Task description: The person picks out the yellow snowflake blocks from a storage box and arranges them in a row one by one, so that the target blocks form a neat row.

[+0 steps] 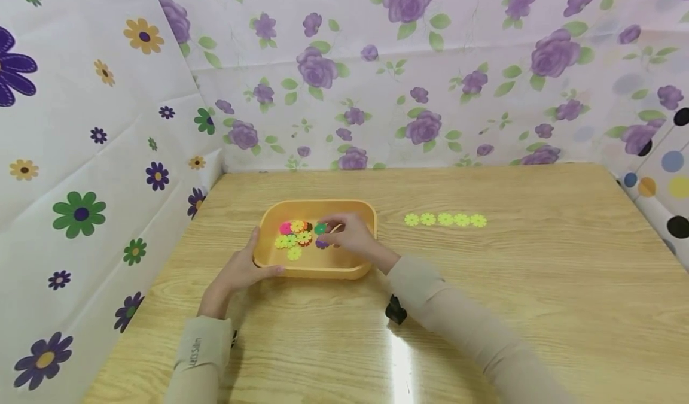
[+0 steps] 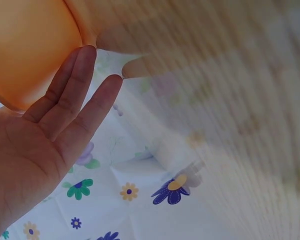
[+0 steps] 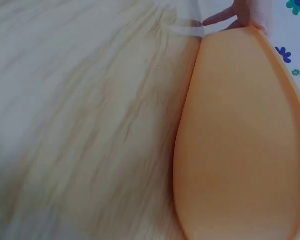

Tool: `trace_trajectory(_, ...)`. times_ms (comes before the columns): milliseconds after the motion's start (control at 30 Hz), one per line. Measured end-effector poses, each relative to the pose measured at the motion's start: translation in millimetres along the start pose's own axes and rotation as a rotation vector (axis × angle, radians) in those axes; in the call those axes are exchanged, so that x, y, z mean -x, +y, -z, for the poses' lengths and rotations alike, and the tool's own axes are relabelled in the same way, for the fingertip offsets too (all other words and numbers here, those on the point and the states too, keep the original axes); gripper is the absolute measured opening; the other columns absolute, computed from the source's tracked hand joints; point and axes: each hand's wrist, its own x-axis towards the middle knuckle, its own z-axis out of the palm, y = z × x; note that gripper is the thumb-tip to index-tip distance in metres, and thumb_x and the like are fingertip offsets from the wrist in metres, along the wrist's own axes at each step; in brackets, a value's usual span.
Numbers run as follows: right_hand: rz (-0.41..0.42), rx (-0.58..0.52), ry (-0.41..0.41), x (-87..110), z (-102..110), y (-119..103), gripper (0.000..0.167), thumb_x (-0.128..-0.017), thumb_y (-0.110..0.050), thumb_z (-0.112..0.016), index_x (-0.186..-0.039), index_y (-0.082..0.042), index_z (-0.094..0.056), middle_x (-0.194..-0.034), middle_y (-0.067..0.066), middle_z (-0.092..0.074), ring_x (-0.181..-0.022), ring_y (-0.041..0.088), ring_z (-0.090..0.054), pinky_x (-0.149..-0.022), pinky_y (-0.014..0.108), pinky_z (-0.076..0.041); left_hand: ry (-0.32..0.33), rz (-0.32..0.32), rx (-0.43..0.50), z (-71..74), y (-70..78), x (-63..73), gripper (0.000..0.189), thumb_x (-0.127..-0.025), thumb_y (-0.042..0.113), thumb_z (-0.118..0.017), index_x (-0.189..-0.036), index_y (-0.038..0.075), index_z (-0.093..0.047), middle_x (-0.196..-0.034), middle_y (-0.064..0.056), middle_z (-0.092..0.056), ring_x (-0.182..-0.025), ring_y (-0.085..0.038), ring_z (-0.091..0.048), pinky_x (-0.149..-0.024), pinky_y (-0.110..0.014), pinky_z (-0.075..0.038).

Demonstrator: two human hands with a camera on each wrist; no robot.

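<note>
In the head view, a shallow orange plastic tray [image 1: 317, 273] holds several flower-shaped discs: a pink one [image 1: 285, 228], a purple one [image 1: 322, 243], a green one [image 1: 320, 229] and yellow ones [image 1: 294, 253]. My left hand [image 1: 242, 266] rests on its front left corner, thumb along the front rim. The left wrist view shows that hand's fingers [image 2: 77, 95] nearly straight beside the tray's outer wall. Over the right half of the tray reaches my right hand [image 1: 350, 234], thumb and index finger standing around the green disc; whether they pinch it I cannot tell.
Right of the tray, several yellow-green flower discs [image 1: 445, 219] lie in a straight row on the wooden table [image 1: 538, 284]. Flower-patterned sheets hang behind the table [image 1: 377, 122] and at its left [image 1: 107, 170]. A black item [image 1: 396, 310] shows beneath the right sleeve.
</note>
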Motion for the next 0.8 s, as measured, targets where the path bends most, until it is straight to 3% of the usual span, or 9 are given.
trace_trajectory(167,0.008,0.038,0.026,-5.6,-20,-2,0.030,-0.078,-0.003,-0.070,-0.108,-0.001,-0.065,-0.082,0.010,-0.058,-0.075,0.032,-0.062,-0.066,0.040,-0.053,0.004,-0.005,-0.008,0.4,-0.7,-0.4,0.120,-0.070,0.057,-0.069,-0.144,0.003,0.008,-0.143,-0.032,-0.017,-0.126,-0.044,-0.030,-0.101,-0.055,-0.025)
trace_trajectory(333,0.017,0.157,0.065,-11.1,-38,-1,0.027,-0.077,-0.007,-0.072,-0.104,-0.005,-0.068,-0.100,0.009,-0.063,-0.079,0.015,-0.054,-0.065,0.022,-0.047,0.007,-0.006,-0.011,0.1,-1.2,-0.7,0.118,-0.072,0.053,-0.070,-0.145,0.004,0.008,-0.143,-0.032,-0.019,-0.125,-0.043,-0.033,-0.100,-0.056,-0.026)
trace_trajectory(467,-0.035,0.275,0.089,-16.0,-51,-1,0.030,-0.077,-0.011,-0.073,-0.106,-0.008,-0.069,-0.115,0.008,-0.059,-0.092,0.018,-0.051,-0.073,0.027,-0.045,0.003,-0.003,-0.005,0.1,-0.5,-0.1,0.118,-0.072,0.054,-0.070,-0.145,0.004,0.009,-0.144,-0.031,-0.017,-0.124,-0.043,-0.033,-0.099,-0.057,-0.027)
trace_trajectory(600,-0.125,0.357,0.097,-19.9,-62,-2,0.033,-0.074,-0.014,-0.076,-0.107,-0.011,-0.070,-0.133,0.016,-0.043,-0.119,0.029,-0.038,-0.090,0.038,-0.041,0.000,-0.010,-0.004,0.1,0.2,1.3,0.119,-0.071,0.055,-0.069,-0.145,0.005,0.009,-0.144,-0.031,-0.017,-0.125,-0.042,-0.033,-0.099,-0.057,-0.027)
trace_trajectory(700,-0.191,0.395,0.098,-22.5,-68,-2,0.033,-0.073,-0.016,-0.077,-0.105,-0.015,-0.071,-0.138,0.020,-0.033,-0.126,0.033,-0.028,-0.085,0.036,-0.044,0.003,-0.007,-0.008,0.4,1.1,1.9,0.120,-0.070,0.056,-0.070,-0.145,0.005,0.008,-0.144,-0.031,-0.018,-0.124,-0.042,-0.034,-0.099,-0.056,-0.027)
trace_trajectory(800,-0.247,0.449,0.095,-24.2,-71,-1,0.033,-0.072,-0.018,-0.078,-0.104,-0.018,-0.071,-0.139,0.016,-0.035,-0.126,0.032,-0.028,-0.080,0.032,-0.047,0.006,-0.009,-0.014,0.3,1.9,1.8,0.120,-0.070,0.057,-0.070,-0.145,0.004,0.007,-0.143,-0.032,-0.020,-0.123,-0.042,-0.036,-0.099,-0.056,-0.028)
